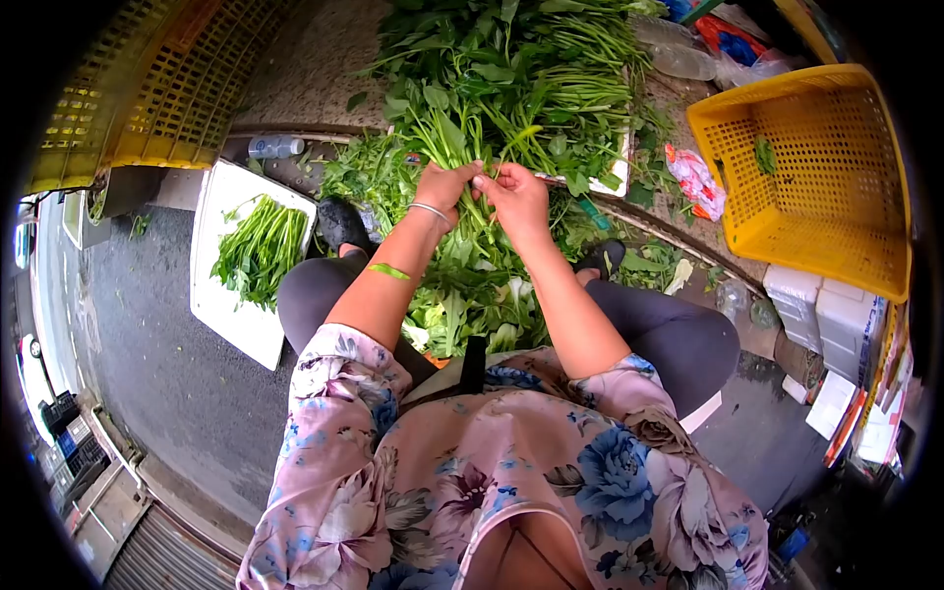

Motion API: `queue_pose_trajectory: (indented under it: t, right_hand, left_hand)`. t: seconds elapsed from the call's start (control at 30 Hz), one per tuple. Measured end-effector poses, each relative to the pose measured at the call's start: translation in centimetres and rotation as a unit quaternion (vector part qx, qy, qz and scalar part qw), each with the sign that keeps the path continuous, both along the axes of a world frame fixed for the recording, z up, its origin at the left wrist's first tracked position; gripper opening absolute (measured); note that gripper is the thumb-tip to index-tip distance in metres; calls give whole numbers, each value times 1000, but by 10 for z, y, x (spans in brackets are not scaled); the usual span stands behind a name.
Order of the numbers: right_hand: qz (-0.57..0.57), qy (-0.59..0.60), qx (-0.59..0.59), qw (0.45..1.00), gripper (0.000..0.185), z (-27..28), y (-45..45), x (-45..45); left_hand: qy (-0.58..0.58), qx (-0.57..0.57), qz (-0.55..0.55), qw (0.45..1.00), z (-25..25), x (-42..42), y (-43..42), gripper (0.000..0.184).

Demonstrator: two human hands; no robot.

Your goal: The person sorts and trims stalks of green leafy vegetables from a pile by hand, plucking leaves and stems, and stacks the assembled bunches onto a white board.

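My left hand is closed around a small bunch of long-stemmed leafy greens, whose leaves point away from me. Close against it, my right hand pinches at the stems, thumb and forefinger together; the exact spot between the fingertips is partly hidden. Beyond both hands lies a big heap of the same greens, with stems fanned toward the right. Loose leaves and trimmings cover the ground between my legs. A bit of green stem clings to my left forearm.
On the left, a white foam board carries a bundle of greens. Yellow crates stand behind it, near a plastic bottle. At right are a yellow basket, a crumpled plastic bag and white boxes.
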State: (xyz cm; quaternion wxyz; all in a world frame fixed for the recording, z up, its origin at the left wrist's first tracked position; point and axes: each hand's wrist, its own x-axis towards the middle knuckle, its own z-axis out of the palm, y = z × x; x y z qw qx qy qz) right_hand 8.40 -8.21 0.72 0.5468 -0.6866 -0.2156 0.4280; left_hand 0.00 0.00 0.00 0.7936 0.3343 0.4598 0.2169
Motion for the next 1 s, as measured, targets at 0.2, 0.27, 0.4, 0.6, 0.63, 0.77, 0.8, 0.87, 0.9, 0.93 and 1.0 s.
queue_pose_trajectory:
  t: [0.2,0.27,0.4,0.6,0.63,0.77,0.8,0.87,0.9,0.93,1.0]
  right_hand:
    - [44,-388,-1,921,14,7,-7,-5]
    - [62,-344,-60,935,14,11,-23,-20]
    - [226,-228,-272,907,18,-11,-71,-21]
    - [29,-450,-147,880,35,-15,-22,27]
    - [-9,-506,-107,856,34,-17,-7,34]
    - [0,-522,-137,842,26,-19,30,50]
    - [15,-506,-131,853,23,-16,32,51]
    - [14,-515,-95,852,17,-15,26,43]
    - [19,-514,-99,852,17,-12,22,36]
    - [37,-472,-106,874,18,-5,18,27]
    - [42,-418,-67,905,19,-1,11,12]
  left_hand:
    - [-9,26,39,999,-7,-3,-2,3]
    - [2,49,70,996,1,-3,6,10]
    - [2,60,77,995,3,-1,15,24]
    - [5,48,20,999,15,-4,9,5]
    - [1,52,19,998,11,-2,8,5]
    - [62,41,0,997,13,-2,9,13]
    - [70,51,19,996,16,0,7,12]
    - [19,37,43,998,3,0,7,11]
    - [21,31,45,998,3,0,7,11]
    - [15,23,39,999,5,0,5,10]
    - [-21,6,43,999,13,1,3,10]
